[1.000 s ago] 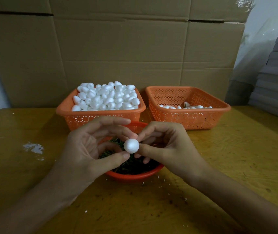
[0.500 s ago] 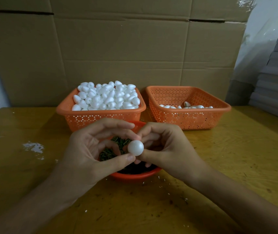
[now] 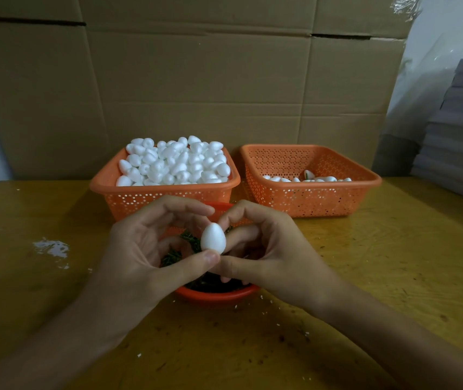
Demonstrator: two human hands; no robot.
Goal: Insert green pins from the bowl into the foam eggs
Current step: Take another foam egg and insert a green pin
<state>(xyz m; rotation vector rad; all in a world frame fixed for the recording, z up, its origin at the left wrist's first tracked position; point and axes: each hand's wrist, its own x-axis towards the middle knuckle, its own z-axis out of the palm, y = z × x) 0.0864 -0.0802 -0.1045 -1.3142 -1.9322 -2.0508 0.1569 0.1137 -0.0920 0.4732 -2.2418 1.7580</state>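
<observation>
A white foam egg (image 3: pixel 213 238) stands upright, pointed end up, pinched between both my hands above the red bowl (image 3: pixel 216 294). My left hand (image 3: pixel 145 249) presses its thumb at the egg's base, fingers arched over the top. My right hand (image 3: pixel 264 249) holds the egg from the right with thumb and fingers. Green pins (image 3: pixel 188 243) lie in the bowl, mostly hidden by my hands. No pin is visible in the egg from here.
An orange basket (image 3: pixel 165 195) heaped with bare foam eggs stands behind the bowl at left. A second orange basket (image 3: pixel 312 192) at right holds a few eggs on its bottom. Cardboard boxes (image 3: pixel 196 80) wall the back. White crumbs dot the yellow table (image 3: pixel 393 263).
The egg has been turned from showing its round end toward me to standing upright, pointed end up. Both hands stayed over the bowl, thumbs now meeting under the egg.
</observation>
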